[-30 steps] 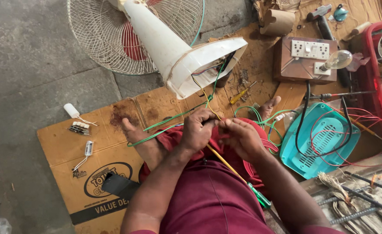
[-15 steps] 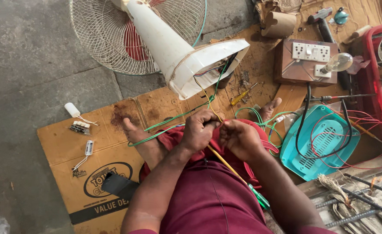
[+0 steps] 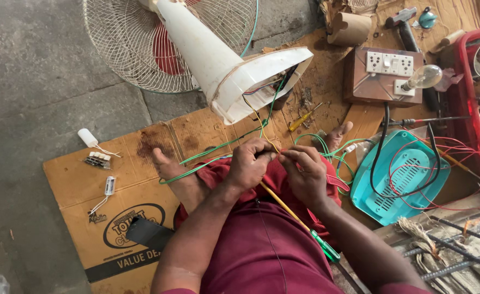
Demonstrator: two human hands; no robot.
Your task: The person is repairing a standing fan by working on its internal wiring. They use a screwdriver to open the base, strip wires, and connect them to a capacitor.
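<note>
My left hand (image 3: pixel 249 163) and my right hand (image 3: pixel 304 171) meet over my lap, fingertips pinched together on thin wires (image 3: pixel 261 122) that run up into the open white base of a fan (image 3: pixel 251 76). The fan lies on its side, its wire cage (image 3: pixel 142 38) and red blades toward the top left. A yellow-shafted screwdriver with a green handle (image 3: pixel 305 228) rests across my thigh under the hands. Green wires (image 3: pixel 207 158) trail left across the cardboard (image 3: pixel 136 163).
A wooden switchboard with sockets and a bulb (image 3: pixel 392 73) sits at the right, beside a teal plastic cover (image 3: pixel 400 177) and a red crate (image 3: pixel 477 98). A hammer (image 3: pixel 406 27), small yellow screwdriver (image 3: pixel 302 117), white capacitors (image 3: pixel 90 139) and a black phone (image 3: pixel 148 233) lie about.
The hands stay together on the wires with only slight finger motion. The view has shifted a little.
</note>
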